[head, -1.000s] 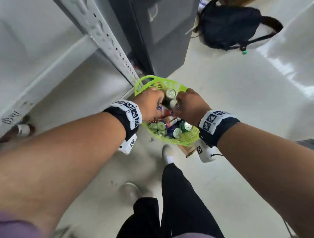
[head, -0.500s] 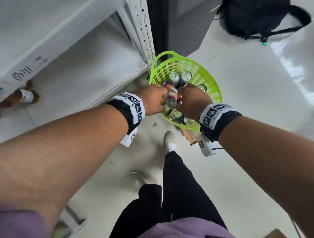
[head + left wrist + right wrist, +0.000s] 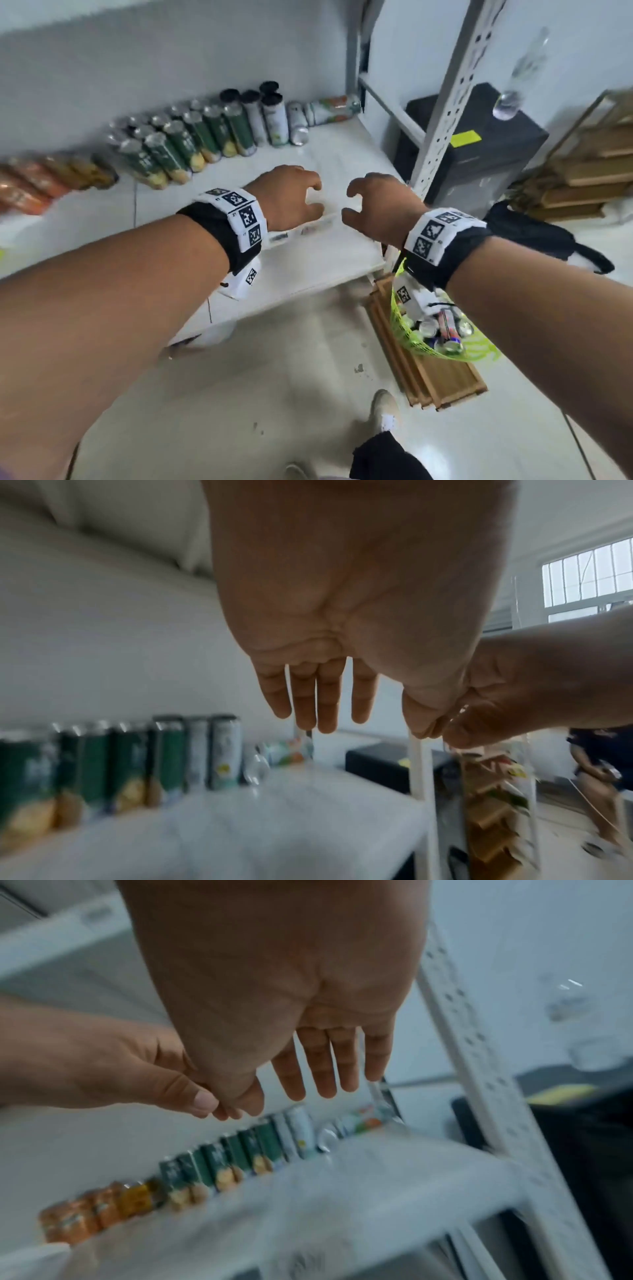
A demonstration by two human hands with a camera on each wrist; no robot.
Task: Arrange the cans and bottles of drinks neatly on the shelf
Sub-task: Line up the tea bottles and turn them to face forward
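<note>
Fingers (image 3: pixel 327 696) of both hands spread, holding nothing
Left hand (image 3: pixel 286 198) and right hand (image 3: pixel 383 207) hover above shelf (image 3: pixel 329 253); one green basket (image 3: pixel 399 329) below

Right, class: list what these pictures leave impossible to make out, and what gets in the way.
Labels on the green cans, every view: motion blur.
Contents of the green basket, head view: mostly covered by the right arm.
The orange cans, head view: blurred, cut off by the left edge.

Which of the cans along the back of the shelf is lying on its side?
The white can with orange and green print, at the row's far right end by the rear post. It lies flat along the wall; the green cans stand upright.
</note>
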